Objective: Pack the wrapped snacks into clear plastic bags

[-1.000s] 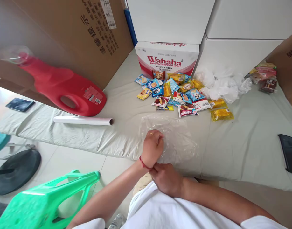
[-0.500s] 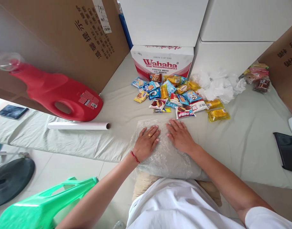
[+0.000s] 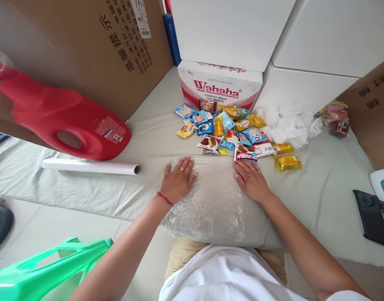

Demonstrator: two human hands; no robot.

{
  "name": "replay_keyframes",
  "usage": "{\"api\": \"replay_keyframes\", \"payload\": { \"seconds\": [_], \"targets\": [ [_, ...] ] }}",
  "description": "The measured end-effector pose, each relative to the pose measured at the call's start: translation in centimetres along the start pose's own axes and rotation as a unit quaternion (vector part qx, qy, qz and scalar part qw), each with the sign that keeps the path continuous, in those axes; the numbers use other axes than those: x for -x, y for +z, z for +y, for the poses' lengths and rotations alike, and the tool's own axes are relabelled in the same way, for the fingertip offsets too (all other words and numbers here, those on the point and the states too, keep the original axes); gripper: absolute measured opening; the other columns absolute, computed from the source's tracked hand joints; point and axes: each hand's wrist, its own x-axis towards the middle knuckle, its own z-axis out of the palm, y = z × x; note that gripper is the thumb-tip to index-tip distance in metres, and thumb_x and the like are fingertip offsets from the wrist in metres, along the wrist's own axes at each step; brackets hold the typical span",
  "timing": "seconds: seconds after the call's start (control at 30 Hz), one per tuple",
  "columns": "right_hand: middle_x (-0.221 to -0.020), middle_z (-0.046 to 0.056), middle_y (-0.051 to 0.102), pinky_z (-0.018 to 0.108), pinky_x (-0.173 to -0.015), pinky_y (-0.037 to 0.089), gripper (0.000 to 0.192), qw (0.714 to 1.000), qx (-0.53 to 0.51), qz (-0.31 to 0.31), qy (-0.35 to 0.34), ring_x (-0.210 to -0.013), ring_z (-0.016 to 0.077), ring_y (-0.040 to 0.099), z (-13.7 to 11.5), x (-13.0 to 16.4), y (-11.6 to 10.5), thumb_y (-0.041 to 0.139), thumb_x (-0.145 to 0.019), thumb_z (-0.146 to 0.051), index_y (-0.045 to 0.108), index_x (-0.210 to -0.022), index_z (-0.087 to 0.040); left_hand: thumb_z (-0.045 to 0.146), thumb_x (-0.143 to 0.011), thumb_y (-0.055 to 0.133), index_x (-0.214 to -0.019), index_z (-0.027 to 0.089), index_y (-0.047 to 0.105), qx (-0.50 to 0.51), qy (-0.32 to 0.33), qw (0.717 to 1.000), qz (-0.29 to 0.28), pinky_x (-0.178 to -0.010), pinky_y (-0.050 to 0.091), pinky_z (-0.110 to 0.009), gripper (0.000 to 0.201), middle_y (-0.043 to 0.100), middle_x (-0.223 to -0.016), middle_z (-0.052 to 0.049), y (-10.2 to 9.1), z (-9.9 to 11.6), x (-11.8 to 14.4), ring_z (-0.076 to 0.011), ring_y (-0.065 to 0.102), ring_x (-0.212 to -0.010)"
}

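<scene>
A clear plastic bag lies spread flat on the grey sheet-covered table in front of me. My left hand, with a ring and a red wrist string, presses palm-down on the bag's left part. My right hand lies flat on its right part. Both hands have their fingers spread and hold nothing. Just beyond my fingertips lies a heap of several small snack packets in blue, yellow and red wrappers.
A red jug and a white roll lie at left. Behind the snacks stand a Wahaha carton, white boxes and brown cardboard boxes. Crumpled white plastic, more snacks, a black phone sit right. A green stool is lower left.
My hands went from bunched together at the bag's near edge to lying flat on it, then slid apart sideways. The bag now lies smoother and wider.
</scene>
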Motion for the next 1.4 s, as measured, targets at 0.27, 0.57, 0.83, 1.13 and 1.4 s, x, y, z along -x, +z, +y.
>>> {"api": "replay_keyframes", "payload": {
  "seconds": [0.27, 0.57, 0.83, 1.13, 1.4],
  "targets": [
    [-0.158, 0.007, 0.05, 0.054, -0.122, 0.029, 0.052, 0.999, 0.013, 0.017, -0.03, -0.144, 0.0287, 0.045, 0.8, -0.2, 0.0, 0.034, -0.108, -0.041, 0.046, -0.156, -0.023, 0.044, -0.107, 0.023, -0.159, 0.029, 0.036, 0.033, 0.04, 0.999, 0.0, -0.124, 0.018, -0.063, 0.056, 0.036, -0.166, -0.007, 0.0, -2.9, 0.0, -0.027, 0.034, -0.154],
    [-0.158, 0.01, 0.049, 0.059, -0.123, 0.029, 0.05, 0.998, -0.055, 0.016, -0.029, -0.145, 0.0312, 0.045, 2.4, 0.8, -0.6, 0.044, -0.105, -0.041, 0.054, -0.15, -0.022, 0.045, -0.106, 0.025, -0.16, 0.028, 0.034, 0.006, 0.065, 0.996, 0.066, -0.124, 0.014, -0.067, 0.057, 0.033, -0.167, -0.008, 0.7, -3.5, 0.5, -0.0292, 0.035, -0.153],
    [-0.093, 0.004, 0.079, 0.037, -0.078, 0.058, 0.032, 0.968, -0.232, 0.064, 0.076, -0.08, 0.0222, 0.072, 3.5, -2.9, -6.3, 0.051, -0.1, -0.041, 0.076, -0.11, -0.024, 0.046, -0.105, 0.026, -0.161, 0.028, 0.033, 0.008, 0.058, 0.997, 0.047, -0.123, 0.014, -0.07, 0.059, 0.032, -0.167, -0.007, 0.8, -3.4, 0.1, -0.0307, 0.034, -0.154],
    [-0.151, 0.015, 0.054, 0.048, -0.114, 0.039, 0.053, 0.996, 0.0, -0.003, -0.093, -0.137, 0.0327, 0.047, 3.4, -11.7, -5.7, 0.055, -0.098, -0.037, 0.056, -0.147, -0.018, 0.045, -0.105, 0.025, -0.16, 0.028, 0.034, 0.01, 0.054, 0.998, 0.035, -0.123, 0.013, -0.069, 0.059, 0.03, -0.168, -0.008, 0.5, -3.2, 0.2, -0.0293, 0.033, -0.154],
    [-0.098, 0.016, 0.074, 0.035, -0.079, 0.046, 0.062, 0.991, 0.048, 0.015, 0.125, -0.099, 0.0295, 0.066, 0.3, -15.3, -6.9, 0.025, -0.107, -0.049, 0.075, -0.1, -0.014, 0.044, -0.105, 0.024, -0.16, 0.028, 0.034, 0.009, 0.053, 0.998, 0.039, -0.123, 0.015, -0.068, 0.059, 0.032, -0.167, -0.008, 0.4, -3.2, 0.2, -0.0302, 0.035, -0.153]
  ]
}}
